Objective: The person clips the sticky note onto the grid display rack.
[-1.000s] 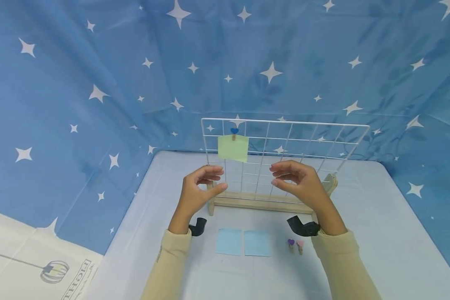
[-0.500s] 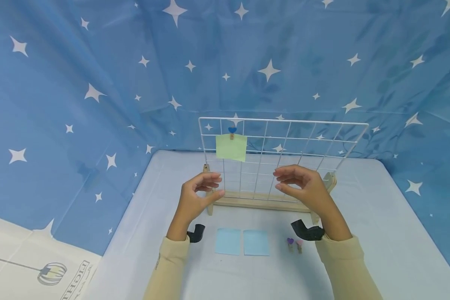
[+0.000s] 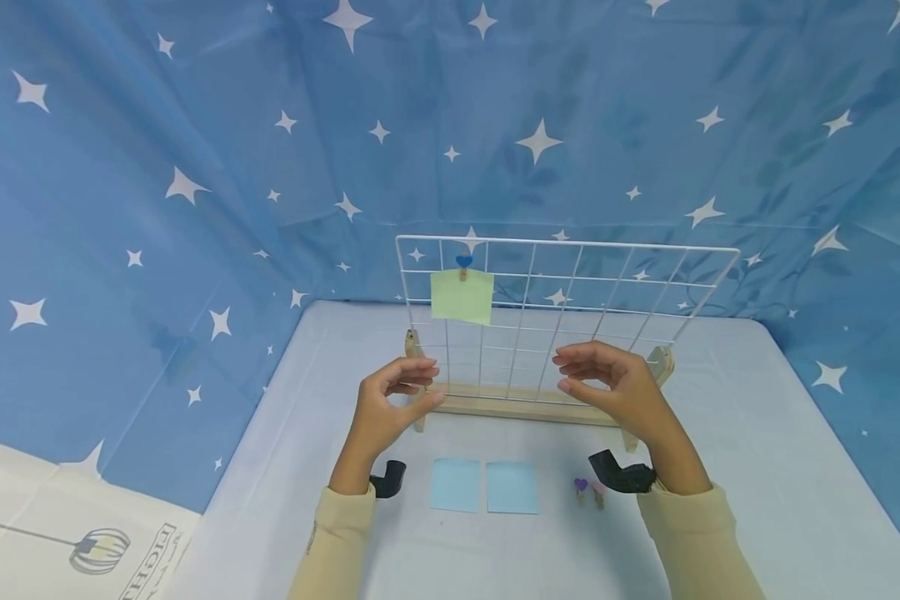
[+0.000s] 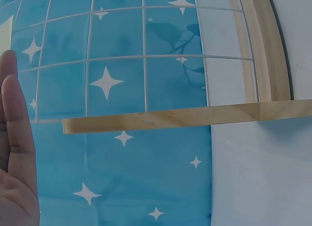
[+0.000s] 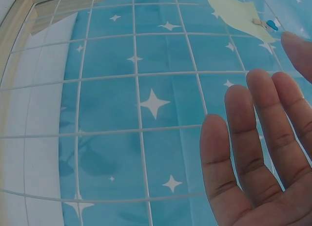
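Note:
My left hand [image 3: 393, 400] hovers in front of the left end of a white wire grid [image 3: 562, 275], fingers loosely bent, with nothing held. On the other side my right hand [image 3: 607, 383] is raised the same way before the grid's right half, thumb apart from the fingers. A green sticky note [image 3: 461, 297] hangs at the grid's upper left under a small wooden clothespin with a blue heart [image 3: 463, 262]. Below the hands, two blue sticky notes [image 3: 455, 485] lie side by side on the table. Right of them lie two small clothespins, one with a purple heart [image 3: 581, 484], one with a pink heart [image 3: 598, 489].
The grid stands in a wooden base [image 3: 525, 408] with slanted side supports [image 3: 662, 364]. Behind the white-covered table [image 3: 480, 558] hangs a blue curtain with white stars [image 3: 232, 125]. Black camera mounts [image 3: 621, 475] sit on both wrists.
Both hands have sunk a little toward the table and spread slightly apart. The grid, notes and clothespins stay where they were.

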Available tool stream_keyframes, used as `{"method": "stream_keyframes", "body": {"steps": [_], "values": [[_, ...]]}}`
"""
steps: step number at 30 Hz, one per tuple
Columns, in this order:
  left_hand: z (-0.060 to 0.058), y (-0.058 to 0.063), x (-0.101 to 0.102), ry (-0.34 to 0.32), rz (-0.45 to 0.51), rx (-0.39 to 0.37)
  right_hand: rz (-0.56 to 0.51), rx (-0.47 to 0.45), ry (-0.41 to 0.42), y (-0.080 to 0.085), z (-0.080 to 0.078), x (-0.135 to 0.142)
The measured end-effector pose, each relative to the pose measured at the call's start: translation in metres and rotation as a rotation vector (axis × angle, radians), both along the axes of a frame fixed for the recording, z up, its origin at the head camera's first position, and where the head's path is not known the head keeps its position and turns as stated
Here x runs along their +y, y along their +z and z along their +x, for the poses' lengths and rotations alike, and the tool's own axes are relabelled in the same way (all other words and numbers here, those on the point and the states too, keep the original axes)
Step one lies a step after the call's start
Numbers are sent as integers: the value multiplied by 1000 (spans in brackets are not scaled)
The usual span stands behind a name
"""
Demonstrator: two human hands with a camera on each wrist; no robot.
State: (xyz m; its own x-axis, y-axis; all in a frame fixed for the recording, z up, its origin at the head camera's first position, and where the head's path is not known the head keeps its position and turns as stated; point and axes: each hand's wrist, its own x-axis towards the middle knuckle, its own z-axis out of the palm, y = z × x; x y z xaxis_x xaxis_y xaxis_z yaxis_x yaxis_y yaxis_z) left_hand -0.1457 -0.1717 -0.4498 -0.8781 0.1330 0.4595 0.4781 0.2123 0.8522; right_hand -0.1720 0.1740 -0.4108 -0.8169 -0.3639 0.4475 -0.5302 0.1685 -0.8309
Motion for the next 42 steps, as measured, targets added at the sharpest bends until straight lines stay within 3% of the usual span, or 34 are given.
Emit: {"method": "stream_keyframes", "body": {"steps": [21, 42], "values": [[9, -22, 1, -29, 11, -82, -44, -15, 24, -22, 8, 10], [19, -44, 3, -31, 13, -143, 6, -60, -38, -42, 14, 19]]}}
